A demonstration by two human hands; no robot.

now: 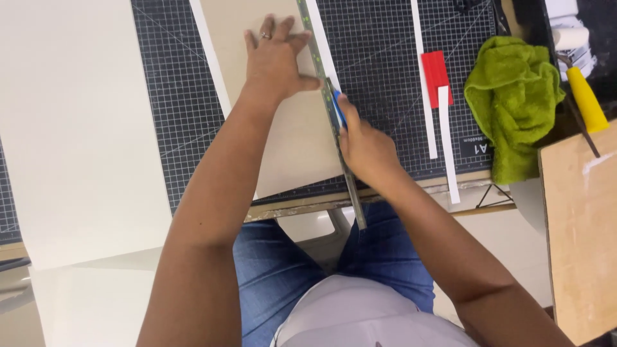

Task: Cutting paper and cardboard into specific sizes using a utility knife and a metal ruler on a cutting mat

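My left hand (275,59) lies flat with fingers spread on a beige card sheet (292,138), its thumb pressing against a long metal ruler (334,115) that runs along the card's right edge. My right hand (363,146) grips a blue-handled cutter (339,106) held against the ruler's right side. The card rests on a black gridded cutting mat (379,71). A ring shows on one finger of the left hand.
Narrow white paper strips (445,138) and a red card piece (436,74) lie on the mat's right part. A green towel (514,96) is bunched further right, beside a yellow-handled tool (586,97) and a brown board (578,231). A large white sheet (77,128) covers the left.
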